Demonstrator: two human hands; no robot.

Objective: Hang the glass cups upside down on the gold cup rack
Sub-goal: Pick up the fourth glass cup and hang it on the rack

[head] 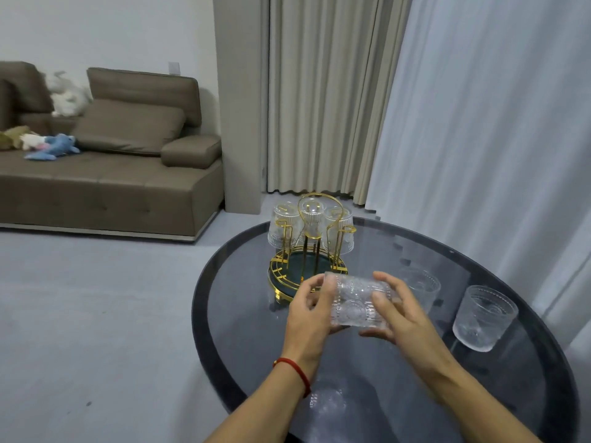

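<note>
The gold cup rack (pixel 307 266) stands on the far side of a round dark glass table (pixel 527 394). Three glass cups hang upside down on it, one of them at the middle (pixel 311 215). Both hands hold a patterned glass cup (pixel 355 303) lying on its side just in front of the rack. My left hand (pixel 311 310) grips its left end, and my right hand (pixel 395 310) grips its right end. Two more cups stand upright on the table: one (pixel 484 318) at the right and one (pixel 422 286) behind my right hand.
A brown sofa (pixel 112 183) with soft toys stands at the left across grey floor. Beige and white curtains (pixel 479 123) hang behind and to the right of the table. A cup's reflection (pixel 326 407) shows in the tabletop near my left forearm.
</note>
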